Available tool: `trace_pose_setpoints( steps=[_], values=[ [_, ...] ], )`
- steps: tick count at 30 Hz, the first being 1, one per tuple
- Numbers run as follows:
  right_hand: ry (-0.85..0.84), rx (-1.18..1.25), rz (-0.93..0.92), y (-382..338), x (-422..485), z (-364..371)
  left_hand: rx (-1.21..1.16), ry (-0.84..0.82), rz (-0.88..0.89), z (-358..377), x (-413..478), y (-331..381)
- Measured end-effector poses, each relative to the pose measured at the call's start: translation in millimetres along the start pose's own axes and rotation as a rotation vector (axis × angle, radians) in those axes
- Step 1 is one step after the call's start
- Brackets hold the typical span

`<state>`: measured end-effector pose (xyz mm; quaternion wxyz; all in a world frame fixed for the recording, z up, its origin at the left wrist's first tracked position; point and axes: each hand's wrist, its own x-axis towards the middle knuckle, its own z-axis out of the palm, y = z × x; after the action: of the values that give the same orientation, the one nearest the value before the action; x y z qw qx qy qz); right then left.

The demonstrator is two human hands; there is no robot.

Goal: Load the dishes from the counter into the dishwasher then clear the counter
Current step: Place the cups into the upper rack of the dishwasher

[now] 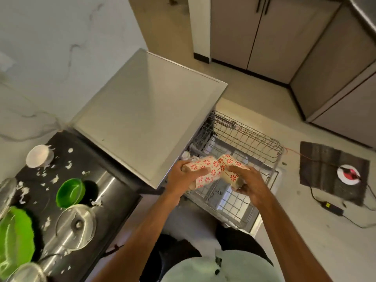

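Observation:
I hold two cream cups with red flower patterns over the pulled-out dishwasher rack. My left hand grips the left cup. My right hand grips the right cup. Both cups lie tilted on their sides and touch each other. Below them the lower wire rack holds a few white items at its far left. On the dark counter to my left stand a green bowl, a glass lid, a green plate and a white cup.
The dishwasher's steel top lies between the counter and the racks. White scraps are scattered over the counter. On the floor at right is a dark mat with a small round device and a cable. Cabinets line the far wall.

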<state>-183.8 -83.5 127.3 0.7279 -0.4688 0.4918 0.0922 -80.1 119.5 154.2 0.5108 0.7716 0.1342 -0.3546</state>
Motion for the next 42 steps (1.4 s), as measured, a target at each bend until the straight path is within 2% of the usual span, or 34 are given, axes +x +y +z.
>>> trace_pose_setpoints(
  steps=[3,8,14,23,28,32,39,42],
  values=[
    [0.069,0.004,0.054,3.8,34.6,-10.1,0.153,0.023,0.034,25.9,21.8,-3.6],
    [0.145,0.015,0.083,26.1,97.6,-13.3,0.238,0.057,0.005,49.0,75.1,-34.0],
    [0.228,0.008,0.115,60.8,170.4,5.4,0.349,0.128,0.050,59.5,140.9,-58.4],
    [0.336,-0.183,-0.030,95.9,242.5,11.8,0.489,0.129,0.131,96.0,250.8,-81.9],
    [0.361,-0.224,-0.096,94.8,264.0,9.5,0.558,0.239,0.198,111.7,296.1,-78.1],
    [0.319,-0.212,-0.123,92.6,274.8,12.1,0.687,0.295,0.251,112.3,327.3,-83.7],
    [0.287,-0.305,-0.145,85.7,281.6,16.4,0.882,0.263,0.408,120.4,365.5,-92.0],
    [0.282,-0.315,-0.130,84.1,283.3,18.2,0.888,0.243,0.399,124.0,372.6,-93.9]
  ],
)
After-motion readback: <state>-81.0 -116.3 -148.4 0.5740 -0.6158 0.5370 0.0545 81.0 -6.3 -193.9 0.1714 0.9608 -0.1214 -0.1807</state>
